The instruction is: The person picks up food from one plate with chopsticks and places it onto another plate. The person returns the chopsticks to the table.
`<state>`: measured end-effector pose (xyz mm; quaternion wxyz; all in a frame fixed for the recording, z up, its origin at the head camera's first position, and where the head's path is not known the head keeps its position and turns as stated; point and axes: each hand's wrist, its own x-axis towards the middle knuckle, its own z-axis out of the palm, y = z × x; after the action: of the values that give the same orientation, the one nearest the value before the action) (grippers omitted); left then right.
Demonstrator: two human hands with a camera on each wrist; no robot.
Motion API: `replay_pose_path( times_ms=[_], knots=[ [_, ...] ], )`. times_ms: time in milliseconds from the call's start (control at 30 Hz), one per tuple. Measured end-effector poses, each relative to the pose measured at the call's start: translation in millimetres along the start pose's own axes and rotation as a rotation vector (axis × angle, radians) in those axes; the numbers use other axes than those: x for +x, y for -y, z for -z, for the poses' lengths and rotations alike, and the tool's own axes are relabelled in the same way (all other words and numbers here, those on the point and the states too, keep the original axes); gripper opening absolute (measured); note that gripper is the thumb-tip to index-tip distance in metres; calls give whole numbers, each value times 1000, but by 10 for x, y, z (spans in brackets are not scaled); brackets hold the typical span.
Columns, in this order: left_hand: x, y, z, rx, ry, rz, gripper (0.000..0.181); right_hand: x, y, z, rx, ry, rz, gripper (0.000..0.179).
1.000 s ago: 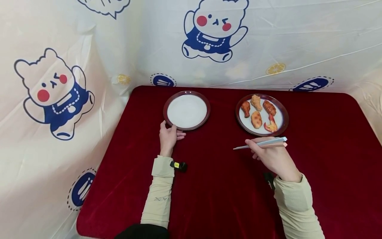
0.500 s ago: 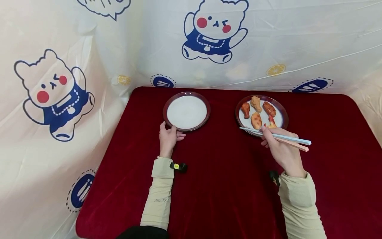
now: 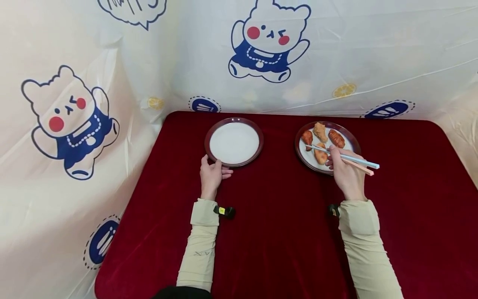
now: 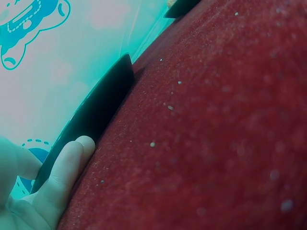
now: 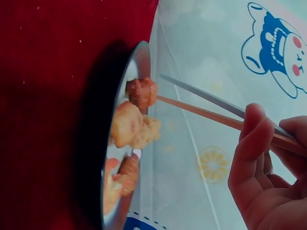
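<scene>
My left hand [image 3: 211, 176] pinches the near-left rim of a white plate [image 3: 234, 141] with a brown rim; nothing lies on it. In the left wrist view the fingers [image 4: 67, 167] are right at the plate's dark underside. My right hand [image 3: 347, 172] grips a pair of chopsticks, one blue [image 3: 358, 160] and one pink [image 3: 360, 167]. Their tips are over a second plate [image 3: 354, 143], close to a drumstick [image 3: 307, 138] and an oval golden piece [image 3: 320, 156]. A crumbed chicken piece [image 3: 320, 130] and a ridged brown piece [image 3: 337, 138] lie behind. The hand hides the shrimp-like piece [image 5: 111, 189] from the head view.
Both plates stand toward the back of a table with a dark red cloth [image 3: 276, 224]. A white curtain [image 3: 186, 54] printed with cartoon bears hangs behind and to the left.
My right hand has moved forward with the chopsticks, from in front of the food plate to over it. My left hand keeps its hold on the other plate.
</scene>
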<state>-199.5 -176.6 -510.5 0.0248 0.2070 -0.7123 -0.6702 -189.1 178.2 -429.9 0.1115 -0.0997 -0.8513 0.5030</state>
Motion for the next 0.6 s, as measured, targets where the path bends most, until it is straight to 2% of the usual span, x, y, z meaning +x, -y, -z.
replay_pose_path(
  times_ms=[133,600],
  knots=[
    [-11,-4,0,-1,-4,-2,65,38,-32,-54,-7,11,-31,51],
    [-25,-16,3,-6,-2,-2,66,151,-140,-185,49,-39,-81,50]
  ],
)
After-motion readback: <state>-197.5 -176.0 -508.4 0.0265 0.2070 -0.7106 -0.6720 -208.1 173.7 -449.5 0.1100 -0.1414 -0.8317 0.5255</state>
